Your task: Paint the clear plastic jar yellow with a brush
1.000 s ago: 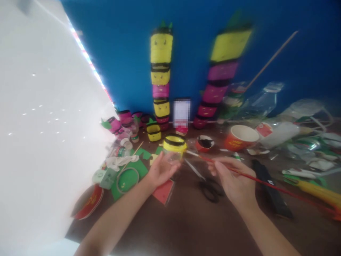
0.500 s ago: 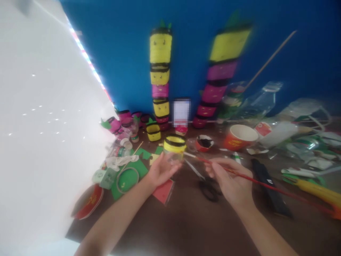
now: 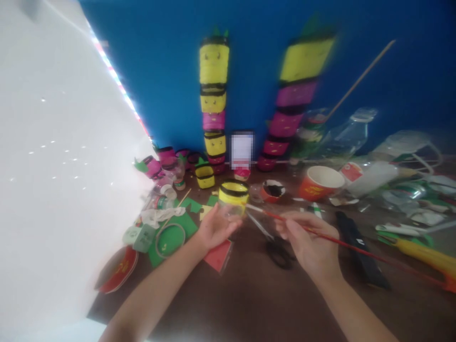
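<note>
My left hand [image 3: 217,229] is closed around the lower, clear part of a small plastic cup [image 3: 233,193], which looks like a cut bottle piece. Its upper wall is painted yellow and its rim is black. In my right hand [image 3: 309,240] is a long red-handled paintbrush [image 3: 342,243], pinched between thumb and fingers. The brush's pale tip points left and meets, or nearly meets, the right side of the cup. Under the brush lie black-handled scissors [image 3: 280,252], between my hands on the dark table [image 3: 256,304].
Behind stand two towers of painted cups, a yellow-topped one [image 3: 213,66] and a leaning one [image 3: 295,95]. A red paper cup [image 3: 322,183], a small dark-paint cup [image 3: 273,191] and clear bottles [image 3: 345,135] sit right. Green sheets [image 3: 171,237] and a tape ring lie left.
The brush tip has shifted very slightly against the cup's side, and my right hand with it. My left hand keeps its hold on the cup.
</note>
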Available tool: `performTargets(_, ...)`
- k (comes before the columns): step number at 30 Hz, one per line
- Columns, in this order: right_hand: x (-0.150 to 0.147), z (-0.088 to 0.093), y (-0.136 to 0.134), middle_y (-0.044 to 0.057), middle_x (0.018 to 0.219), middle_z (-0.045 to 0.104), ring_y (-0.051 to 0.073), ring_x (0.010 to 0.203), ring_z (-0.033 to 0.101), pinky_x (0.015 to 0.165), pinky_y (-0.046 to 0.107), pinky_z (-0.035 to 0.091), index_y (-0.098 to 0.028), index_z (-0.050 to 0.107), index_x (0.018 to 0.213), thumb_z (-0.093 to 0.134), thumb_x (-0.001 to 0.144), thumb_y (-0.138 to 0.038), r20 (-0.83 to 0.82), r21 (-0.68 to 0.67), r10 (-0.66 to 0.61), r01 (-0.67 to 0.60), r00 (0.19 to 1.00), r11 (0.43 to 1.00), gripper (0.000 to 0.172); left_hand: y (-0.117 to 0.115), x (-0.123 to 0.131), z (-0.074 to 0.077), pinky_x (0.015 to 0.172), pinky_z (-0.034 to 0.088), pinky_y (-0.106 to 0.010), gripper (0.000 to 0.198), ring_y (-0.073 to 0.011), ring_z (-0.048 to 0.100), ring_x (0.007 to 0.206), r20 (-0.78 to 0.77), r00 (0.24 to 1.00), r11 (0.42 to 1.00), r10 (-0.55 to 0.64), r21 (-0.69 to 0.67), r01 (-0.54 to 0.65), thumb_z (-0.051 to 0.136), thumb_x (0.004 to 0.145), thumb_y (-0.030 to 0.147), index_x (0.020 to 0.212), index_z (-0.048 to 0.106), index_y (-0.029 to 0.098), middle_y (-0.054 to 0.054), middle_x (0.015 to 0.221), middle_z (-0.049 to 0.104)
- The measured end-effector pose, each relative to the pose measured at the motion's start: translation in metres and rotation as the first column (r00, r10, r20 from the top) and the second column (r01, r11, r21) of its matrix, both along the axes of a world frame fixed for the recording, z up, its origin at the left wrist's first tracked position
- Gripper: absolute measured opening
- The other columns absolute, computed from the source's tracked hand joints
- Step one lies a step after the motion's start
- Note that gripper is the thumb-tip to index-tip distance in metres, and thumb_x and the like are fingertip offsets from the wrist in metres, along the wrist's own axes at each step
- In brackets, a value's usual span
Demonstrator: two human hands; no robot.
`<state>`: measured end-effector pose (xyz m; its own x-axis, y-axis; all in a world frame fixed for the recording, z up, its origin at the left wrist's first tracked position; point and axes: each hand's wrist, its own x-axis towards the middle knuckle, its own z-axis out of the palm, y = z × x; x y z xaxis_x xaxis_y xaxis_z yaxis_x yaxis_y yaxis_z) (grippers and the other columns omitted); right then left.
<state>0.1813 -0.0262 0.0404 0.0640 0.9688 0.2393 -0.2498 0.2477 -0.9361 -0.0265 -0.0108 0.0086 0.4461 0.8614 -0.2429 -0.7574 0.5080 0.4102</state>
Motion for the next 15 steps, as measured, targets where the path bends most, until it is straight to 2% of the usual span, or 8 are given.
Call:
performTargets(10,0.0027,-0.0033,0.0047,0.003,0.065,0.069,0.013,0.049,0.061,0.045,0.025,0.049,-0.021,0.066,0.075,0.073,0.069,-0.036,0.025,-0.022,-0.045,0.046,0.999,0.999,0.017,-0.0003,-0.0012,0.0032,0.061,0.050,-0.019,0.039,-0.0125,0.063,0.068,0.028,0.999,0.999,-0.033,-0.037,0.034,0.046,0.084,0.045,0.091,0.062,0.010,-0.013,0.090,0.065)
performTargets(15,0.0039,-0.0026,0.0077,0.002,0.066,0.069,0.012,0.049,0.060,0.046,0.023,0.049,-0.022,0.067,0.075,0.073,0.069,-0.033,0.010,-0.008,-0.058,0.058,0.998,0.998,0.014,0.0001,-0.0037,0.0001,0.062,0.048,-0.020,0.043,-0.0131,0.062,0.069,0.044,0.997,0.997,-0.065,-0.039,0.066,0.046,0.084,0.048,0.094,0.062,0.009,-0.016,0.090,0.064)
